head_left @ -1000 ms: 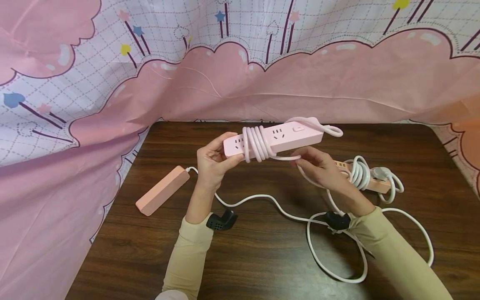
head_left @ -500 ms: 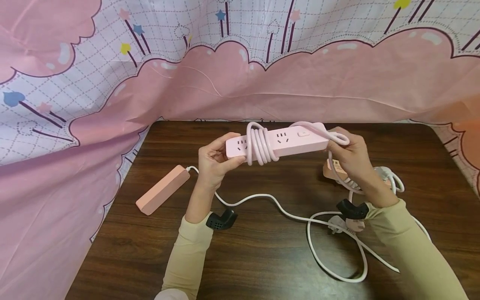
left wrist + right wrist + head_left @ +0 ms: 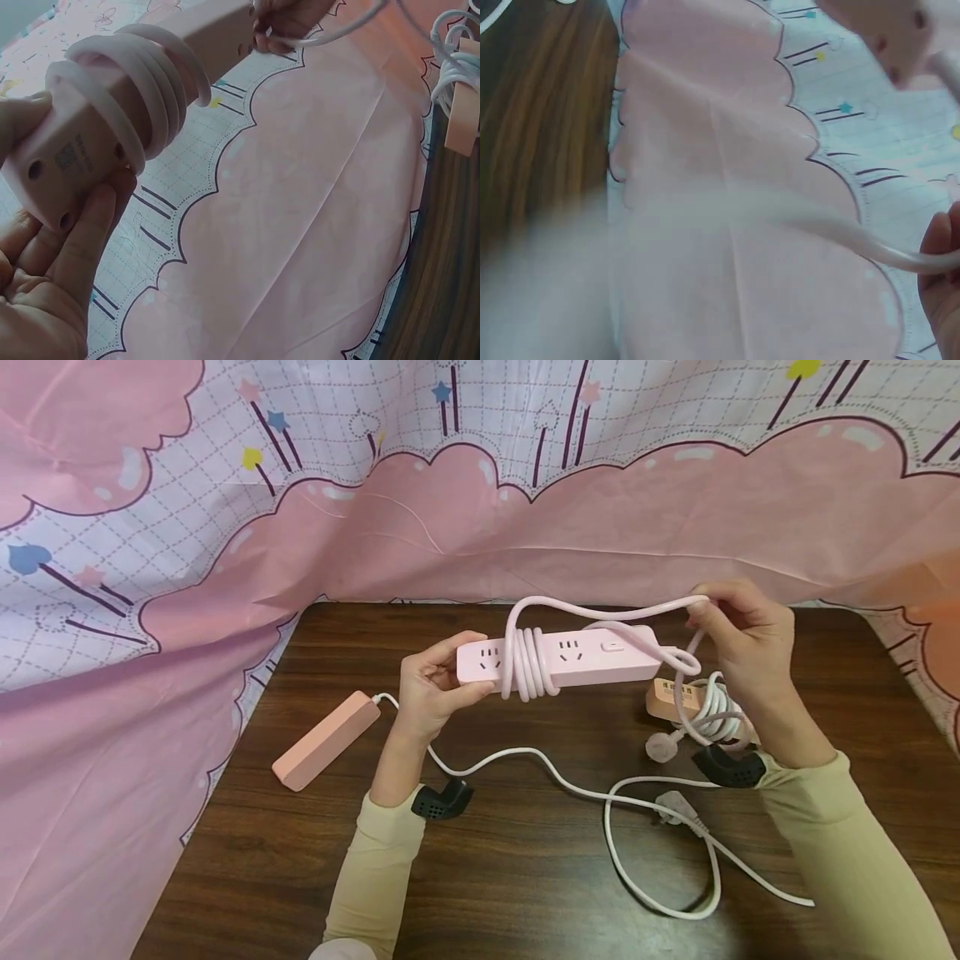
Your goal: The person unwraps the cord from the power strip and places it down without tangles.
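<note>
You're holding pwr strip [image 3: 581,665] w/ L grip [image 3: 431,687], pinching cord [image 3: 637,612] w/ R grip [image 3: 752,639] (ideally pulling w/ even tension).

Peach bar [image 3: 326,741] w/ cord [image 3: 517,751] at L, wrapped pwr strip [image 3: 663,702] at R, wood tbl [image 3: 517,860], cloud-print cloth [image 3: 600,543]

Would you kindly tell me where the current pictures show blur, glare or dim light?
Right wrist view: pale pink cord badly blurred toward the left, pink power strip soft; left wrist view: rather dim, the strip's small print unreadable; head view: fairly sharp, faint glare on the wooden table.
</note>
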Available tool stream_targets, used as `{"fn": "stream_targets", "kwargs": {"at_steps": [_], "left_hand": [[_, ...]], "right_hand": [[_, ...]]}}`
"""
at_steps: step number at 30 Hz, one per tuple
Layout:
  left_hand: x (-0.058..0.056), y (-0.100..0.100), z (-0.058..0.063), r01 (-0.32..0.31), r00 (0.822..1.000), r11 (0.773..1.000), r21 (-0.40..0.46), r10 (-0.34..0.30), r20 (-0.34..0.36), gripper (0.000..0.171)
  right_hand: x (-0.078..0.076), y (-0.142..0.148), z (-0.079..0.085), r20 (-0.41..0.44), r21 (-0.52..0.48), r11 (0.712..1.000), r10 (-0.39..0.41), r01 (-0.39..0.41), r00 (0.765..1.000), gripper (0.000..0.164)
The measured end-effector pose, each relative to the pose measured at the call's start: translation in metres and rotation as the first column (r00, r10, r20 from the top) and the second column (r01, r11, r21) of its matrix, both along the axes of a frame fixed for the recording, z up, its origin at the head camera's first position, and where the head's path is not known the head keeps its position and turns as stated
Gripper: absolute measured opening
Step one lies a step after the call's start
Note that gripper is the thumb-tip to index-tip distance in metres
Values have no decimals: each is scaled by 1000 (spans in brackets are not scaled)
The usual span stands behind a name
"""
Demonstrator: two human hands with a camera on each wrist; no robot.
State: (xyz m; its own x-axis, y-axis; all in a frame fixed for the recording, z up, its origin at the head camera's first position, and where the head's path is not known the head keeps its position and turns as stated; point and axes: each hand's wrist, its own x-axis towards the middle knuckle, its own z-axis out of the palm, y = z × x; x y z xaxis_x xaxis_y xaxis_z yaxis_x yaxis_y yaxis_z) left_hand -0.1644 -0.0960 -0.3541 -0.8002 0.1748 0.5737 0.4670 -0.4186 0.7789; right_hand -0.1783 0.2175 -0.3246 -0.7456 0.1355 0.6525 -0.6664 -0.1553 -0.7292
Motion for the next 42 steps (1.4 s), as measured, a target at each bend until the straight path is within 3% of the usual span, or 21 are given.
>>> {"fn": "stream_targets", "kwargs": {"at_steps": [6,11,14,16,18,21,24,26,28,30,33,36,42], "left_hand": [[-3,-4,-2,-77,997,997,-2,77,-8,46],[-5,-6,-1,-145,989,989,40,146,-19,51],[-7,-8,0,-165,986,984,66,166,-16,44],[-7,-9,0,-176,984,981,82,178,-13,41],[-8,-10,1,-184,983,978,101,185,-8,40],[-8,-11,2,-198,980,974,109,199,-2,42],[-7,-12,4,-203,979,973,110,204,3,45],[-6,-12,4,-197,980,974,115,197,6,44],[-5,-12,5,-179,984,977,119,180,5,43],[-4,-11,5,-157,987,980,119,158,-1,43],[-4,-10,4,-118,993,988,103,119,-6,44],[-4,-10,3,-78,997,994,81,79,-9,47],[-6,-12,-2,-54,998,998,39,55,-17,43]], "right_hand": [[23,5,8,-87,86,996,9,-1,996,1],[42,6,10,-128,186,969,191,-165,973,4],[47,7,7,-142,299,917,314,-262,939,5],[48,9,3,-129,399,867,375,-299,918,5],[46,12,-2,-84,496,811,399,-309,913,7],[44,15,-12,3,624,736,334,-262,943,24],[41,14,-21,77,733,657,179,-178,981,33],[37,11,-25,121,785,602,78,-144,990,28],[32,9,-29,154,809,577,-18,-116,988,18],[25,7,-32,156,819,570,-111,-66,981,11],[14,5,-31,143,792,608,-259,46,955,3],[5,4,-23,138,741,653,-379,159,915,8],[-3,4,-3,140,601,724,-513,338,847,12]]}}
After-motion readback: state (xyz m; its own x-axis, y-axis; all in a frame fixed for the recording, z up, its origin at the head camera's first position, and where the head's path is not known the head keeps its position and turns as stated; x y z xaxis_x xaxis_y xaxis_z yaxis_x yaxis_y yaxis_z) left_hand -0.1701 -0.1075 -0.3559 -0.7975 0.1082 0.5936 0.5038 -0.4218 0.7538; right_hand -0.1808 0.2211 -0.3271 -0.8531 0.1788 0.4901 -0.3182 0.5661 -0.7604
